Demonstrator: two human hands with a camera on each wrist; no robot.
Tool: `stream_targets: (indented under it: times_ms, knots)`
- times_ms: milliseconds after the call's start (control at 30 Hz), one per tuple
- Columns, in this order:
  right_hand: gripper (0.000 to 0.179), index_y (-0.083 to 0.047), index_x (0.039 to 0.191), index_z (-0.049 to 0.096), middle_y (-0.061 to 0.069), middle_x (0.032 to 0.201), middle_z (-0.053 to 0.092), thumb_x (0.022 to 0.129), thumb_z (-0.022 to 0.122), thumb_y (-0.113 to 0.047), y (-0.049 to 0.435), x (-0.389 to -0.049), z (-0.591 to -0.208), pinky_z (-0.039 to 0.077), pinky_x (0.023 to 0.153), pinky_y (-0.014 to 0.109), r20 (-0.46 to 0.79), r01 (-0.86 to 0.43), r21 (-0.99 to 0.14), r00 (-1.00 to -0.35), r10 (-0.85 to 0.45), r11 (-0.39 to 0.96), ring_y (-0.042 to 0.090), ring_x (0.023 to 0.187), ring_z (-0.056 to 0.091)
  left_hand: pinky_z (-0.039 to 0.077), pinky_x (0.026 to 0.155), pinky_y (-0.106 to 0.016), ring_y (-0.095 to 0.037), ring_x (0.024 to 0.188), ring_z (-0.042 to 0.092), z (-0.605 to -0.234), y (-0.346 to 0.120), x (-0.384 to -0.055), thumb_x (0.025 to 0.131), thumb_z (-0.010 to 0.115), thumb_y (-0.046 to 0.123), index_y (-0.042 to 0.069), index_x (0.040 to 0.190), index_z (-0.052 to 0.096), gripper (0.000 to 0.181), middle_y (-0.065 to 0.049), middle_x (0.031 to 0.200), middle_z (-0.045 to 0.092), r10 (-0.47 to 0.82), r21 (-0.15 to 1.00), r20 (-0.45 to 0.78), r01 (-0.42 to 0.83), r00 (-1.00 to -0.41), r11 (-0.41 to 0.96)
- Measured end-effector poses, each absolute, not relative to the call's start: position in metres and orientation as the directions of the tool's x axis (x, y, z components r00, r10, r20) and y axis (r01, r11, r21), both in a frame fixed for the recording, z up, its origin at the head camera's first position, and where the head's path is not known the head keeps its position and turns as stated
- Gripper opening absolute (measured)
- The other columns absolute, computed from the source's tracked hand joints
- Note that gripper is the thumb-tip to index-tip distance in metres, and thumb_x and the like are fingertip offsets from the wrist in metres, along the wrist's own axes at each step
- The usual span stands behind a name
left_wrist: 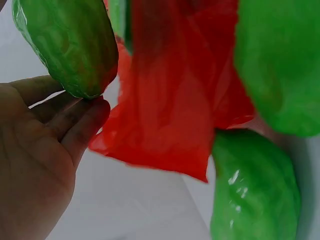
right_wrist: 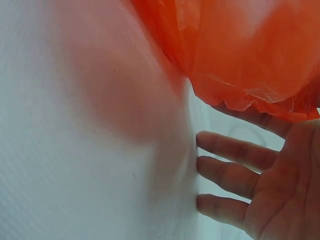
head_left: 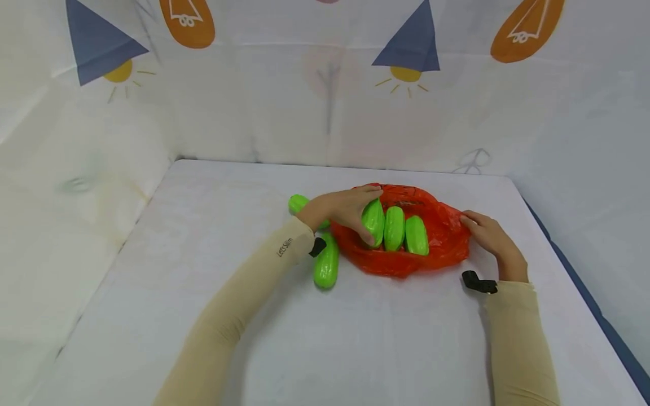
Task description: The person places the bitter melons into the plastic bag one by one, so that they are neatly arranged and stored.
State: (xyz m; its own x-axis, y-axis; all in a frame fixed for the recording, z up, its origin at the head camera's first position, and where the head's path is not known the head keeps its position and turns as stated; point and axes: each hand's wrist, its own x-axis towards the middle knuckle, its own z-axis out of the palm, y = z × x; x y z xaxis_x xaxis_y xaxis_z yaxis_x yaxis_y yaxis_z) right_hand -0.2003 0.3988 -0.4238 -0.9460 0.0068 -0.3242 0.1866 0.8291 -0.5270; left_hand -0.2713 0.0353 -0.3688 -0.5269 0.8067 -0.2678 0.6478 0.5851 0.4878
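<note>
A red plastic bag (head_left: 447,242) lies spread on the table with its mouth open. At its left side my left hand (head_left: 347,208) holds a long green gourd (head_left: 374,223), thumb on the near side and fingers on the far side. Beside it in the bag are a middle gourd (head_left: 394,228) and a right gourd (head_left: 417,235). My right hand (head_left: 488,232) pinches the bag's right edge between thumb and forefinger; in the right wrist view the other fingers (right_wrist: 227,175) extend below the red plastic.
Outside the bag on the left, one gourd (head_left: 326,264) lies near my left wrist. Another gourd (head_left: 298,203) is partly hidden behind that hand. The white table (head_left: 355,338) meets a patterned cloth wall (head_left: 284,113) at the back.
</note>
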Motion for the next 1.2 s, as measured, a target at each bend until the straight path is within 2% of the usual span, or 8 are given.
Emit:
stream_targets:
  times_ms: [133,300,433,767,967,1200]
  knots:
    - [0.068,0.004,0.15,0.029,0.033,0.151,0.03,0.105,0.023,-0.047,0.4,-0.202,-0.425,0.026,0.107,0.072,-0.311,0.169,-0.53,-0.95,-0.005,0.831,0.052,0.137,0.026,0.021,0.122,-0.044,-0.019,0.153,0.004,-0.375,0.042,-0.275,0.077,0.076,0.054,0.01,0.158,0.009,0.115,-0.002,0.167,0.002,0.798,0.447,-0.306,0.661,-0.52,0.602]
    - [0.067,0.005,0.149,0.03,0.032,0.149,0.032,0.105,0.022,-0.046,0.4,-0.204,-0.424,0.027,0.107,0.072,-0.309,0.164,-0.53,-0.951,-0.009,0.832,0.051,0.136,0.027,0.019,0.123,-0.04,-0.02,0.154,0.001,-0.374,0.043,-0.276,0.081,0.075,0.048,0.007,0.158,0.005,0.113,-0.004,0.166,-0.005,0.75,0.361,-0.353,0.657,-0.56,0.661]
    - [0.068,0.005,0.149,0.03,0.032,0.149,0.032,0.105,0.023,-0.046,0.399,-0.205,-0.424,0.028,0.106,0.072,-0.317,0.173,-0.527,-0.948,-0.003,0.832,0.051,0.135,0.027,0.019,0.123,-0.038,-0.02,0.154,0.001,-0.375,0.043,-0.276,0.083,0.074,0.045,0.005,0.158,0.003,0.11,-0.006,0.166,-0.006,0.735,0.333,-0.371,0.658,-0.567,0.676]
    - [0.067,0.005,0.147,0.033,0.033,0.148,0.033,0.105,0.023,-0.045,0.397,-0.203,-0.424,0.027,0.107,0.072,-0.309,0.164,-0.527,-0.951,-0.009,0.834,0.051,0.135,0.028,0.017,0.124,-0.038,-0.021,0.154,0.001,-0.382,0.047,-0.277,0.083,0.072,0.051,0.007,0.158,0.003,0.111,-0.006,0.166,-0.006,0.695,0.251,-0.418,0.661,-0.585,0.707]
    - [0.067,0.005,0.146,0.034,0.032,0.147,0.034,0.105,0.024,-0.046,0.397,-0.203,-0.425,0.028,0.107,0.072,-0.307,0.161,-0.532,-0.952,-0.012,0.831,0.051,0.134,0.029,0.013,0.124,-0.038,-0.02,0.153,-0.005,-0.383,0.051,-0.274,0.084,0.07,0.053,0.008,0.158,0.0,0.112,-0.006,0.166,-0.01,0.642,0.181,-0.476,0.647,-0.601,0.741]
    - [0.066,0.005,0.147,0.034,0.033,0.148,0.034,0.105,0.023,-0.046,0.398,-0.204,-0.424,0.027,0.106,0.072,-0.314,0.166,-0.526,-0.95,-0.009,0.834,0.052,0.134,0.028,0.008,0.125,-0.04,-0.021,0.153,-0.007,-0.382,0.052,-0.272,0.085,0.069,0.054,0.008,0.158,-0.003,0.112,-0.006,0.165,-0.014,0.622,0.171,-0.495,0.633,-0.607,0.755]
